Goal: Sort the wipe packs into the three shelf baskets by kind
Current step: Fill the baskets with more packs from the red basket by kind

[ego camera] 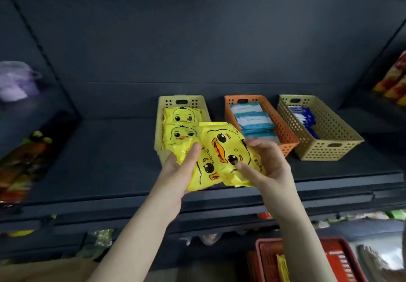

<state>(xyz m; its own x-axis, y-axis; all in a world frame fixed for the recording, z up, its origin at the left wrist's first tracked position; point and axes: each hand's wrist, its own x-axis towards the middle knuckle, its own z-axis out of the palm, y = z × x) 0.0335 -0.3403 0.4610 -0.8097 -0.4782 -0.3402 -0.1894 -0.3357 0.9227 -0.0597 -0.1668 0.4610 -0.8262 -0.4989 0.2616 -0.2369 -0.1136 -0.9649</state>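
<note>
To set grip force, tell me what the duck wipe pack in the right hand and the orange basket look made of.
Duck wipe pack in the right hand: probably thin plastic film, glossy; it crinkles and catches light. Orange basket: probably rigid moulded plastic, fairly matte; even rows of holes, stiff straight walls.

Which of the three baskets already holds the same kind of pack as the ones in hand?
The leftmost, pale yellow basket: its yellow duck packs match the held packs; the orange basket and tan basket hold blue packs.
</note>
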